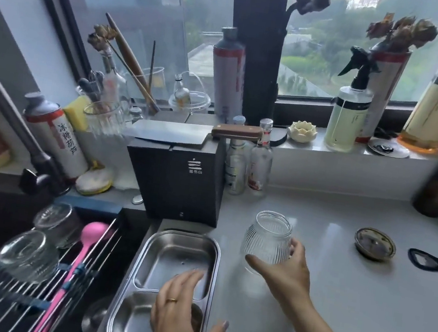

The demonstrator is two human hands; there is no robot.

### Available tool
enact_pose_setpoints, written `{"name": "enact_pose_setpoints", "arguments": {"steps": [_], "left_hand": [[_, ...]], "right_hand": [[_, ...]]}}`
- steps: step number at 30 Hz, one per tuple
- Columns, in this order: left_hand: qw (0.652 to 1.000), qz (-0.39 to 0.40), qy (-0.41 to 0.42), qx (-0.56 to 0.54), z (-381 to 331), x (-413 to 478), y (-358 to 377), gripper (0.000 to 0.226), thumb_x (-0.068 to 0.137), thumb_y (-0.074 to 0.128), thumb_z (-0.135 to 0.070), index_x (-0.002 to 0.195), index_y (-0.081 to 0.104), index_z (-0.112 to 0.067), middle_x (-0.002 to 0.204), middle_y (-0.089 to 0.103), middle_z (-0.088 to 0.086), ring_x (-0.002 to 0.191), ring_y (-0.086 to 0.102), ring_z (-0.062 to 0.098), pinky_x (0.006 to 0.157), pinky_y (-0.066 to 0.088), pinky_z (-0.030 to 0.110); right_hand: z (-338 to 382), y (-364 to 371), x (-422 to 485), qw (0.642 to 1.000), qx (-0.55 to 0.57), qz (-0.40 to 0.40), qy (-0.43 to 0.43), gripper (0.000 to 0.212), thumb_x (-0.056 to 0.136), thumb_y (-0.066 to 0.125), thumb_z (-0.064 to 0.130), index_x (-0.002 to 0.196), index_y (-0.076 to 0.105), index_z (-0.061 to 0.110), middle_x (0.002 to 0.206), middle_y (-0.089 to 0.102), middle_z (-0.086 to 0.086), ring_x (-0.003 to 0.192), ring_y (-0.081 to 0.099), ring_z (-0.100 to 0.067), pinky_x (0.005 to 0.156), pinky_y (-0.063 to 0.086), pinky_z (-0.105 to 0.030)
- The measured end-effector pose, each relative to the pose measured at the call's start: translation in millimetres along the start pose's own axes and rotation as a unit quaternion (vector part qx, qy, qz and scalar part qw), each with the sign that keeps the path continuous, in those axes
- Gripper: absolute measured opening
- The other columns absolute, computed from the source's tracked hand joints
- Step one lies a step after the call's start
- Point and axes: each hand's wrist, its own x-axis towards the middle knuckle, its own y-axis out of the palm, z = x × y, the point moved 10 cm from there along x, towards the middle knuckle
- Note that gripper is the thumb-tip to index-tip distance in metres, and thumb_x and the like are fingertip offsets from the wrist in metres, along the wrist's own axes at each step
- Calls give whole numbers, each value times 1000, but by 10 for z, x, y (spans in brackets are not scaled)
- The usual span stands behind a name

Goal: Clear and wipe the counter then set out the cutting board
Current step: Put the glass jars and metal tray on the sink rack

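A ribbed clear glass jar (268, 237) stands without a lid on the pale counter (348, 299), and my right hand (285, 272) wraps around its lower right side. My left hand (183, 314) hovers with fingers spread over a two-compartment steel tray (171, 247) at the counter's left edge, beside the sink. A round metal lid (374, 243) and a black bottle opener (435, 262) lie to the right on the counter. No cutting board or cloth is in view.
A black knife block (179, 177) with a cleaver on top stands behind the tray. Two small bottles (249, 164) sit beside it. A sink rack (26, 265) holds upturned glasses and a pink spoon. Bottles and a spray bottle (348, 111) line the windowsill.
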Motion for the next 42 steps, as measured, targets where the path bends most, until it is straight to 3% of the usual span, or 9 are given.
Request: {"name": "enact_pose_setpoints", "arguments": {"steps": [6, 10, 13, 16, 22, 26, 33, 38, 42], "left_hand": [[994, 9, -61, -88, 240, -40, -333, 121, 30, 65, -65, 134, 5, -47, 134, 21, -19, 138, 16, 9, 115, 21, 37], [970, -84, -53, -222, 578, -96, -808, 123, 33, 88, -19, 129, 15, -43, 128, 41, -11, 116, 51, -1, 98, 43, 20], [954, -136, -71, -259, 940, -135, -1215, 97, 42, 75, -14, 124, 30, -36, 131, 50, 8, 116, 54, 23, 100, 44, 45], [949, -166, -95, -252, 1367, -143, -1567, 83, 41, 73, -15, 111, 37, -40, 131, 47, 9, 119, 50, 27, 101, 42, 44], [959, -225, -139, -105, 2219, -143, -2337, 102, 38, 89, -5, 126, 42, -29, 121, 32, 2, 111, 46, 30, 97, 41, 45], [958, -215, -187, -19, 2707, -50, -2595, 107, 45, 89, -20, 136, 33, -26, 136, 33, 12, 119, 38, 34, 99, 36, 46], [962, -154, -205, 96, 3034, 204, -2595, 107, 52, 82, -35, 140, 22, -27, 142, 38, 9, 121, 31, 33, 102, 30, 43], [968, -115, -195, 107, 3092, 329, -2431, 109, 56, 78, -34, 142, 12, -30, 143, 36, 6, 121, 29, 31, 101, 30, 39], [971, -95, -184, 117, 3120, 367, -2352, 112, 58, 78, -34, 143, 5, -33, 144, 37, 5, 122, 30, 31, 101, 28, 37]], "right_hand": [[615, 698, -960, 980, 113, 166, 2, 76, 35, 85, 39, 102, 51, 30, 99, 62, 11, 91, 63, -11, 84, 55, -37], [874, 1276, -1482, 960, 143, 240, 12, 70, 33, 84, 38, 96, 54, 30, 94, 70, 10, 81, 68, 0, 71, 54, -17], [961, 1741, -1810, 945, 142, 295, 15, 63, 50, 89, 28, 103, 54, 27, 94, 71, 11, 83, 67, 7, 71, 51, -10], [1040, 2077, -2007, 937, 76, 340, -17, 59, 60, 85, 33, 110, 54, 28, 93, 68, 19, 85, 62, 16, 70, 44, -3], [983, 1779, -1590, 955, -239, 128, -119, 71, 71, 74, 39, 132, 46, 17, 122, 58, -6, 117, 49, -23, 101, 35, -31], [607, 1207, -1248, 942, -336, -11, -8, 67, 67, 78, 34, 125, 55, 10, 126, 52, -24, 120, 42, -41, 103, 32, -46], [230, 984, -1146, 956, -279, -22, 86, 74, 76, 73, 29, 134, 38, -1, 130, 51, -29, 122, 46, -43, 100, 36, -46], [206, 950, -1099, 950, -299, -28, 85, 31, 85, 58, 22, 105, 59, -2, 108, 63, -30, 103, 58, -45, 82, 42, -42], [174, 900, -1049, 950, -300, -27, 86, 22, 86, 55, 17, 95, 62, -2, 101, 65, -30, 98, 59, -44, 79, 43, -41]]}}
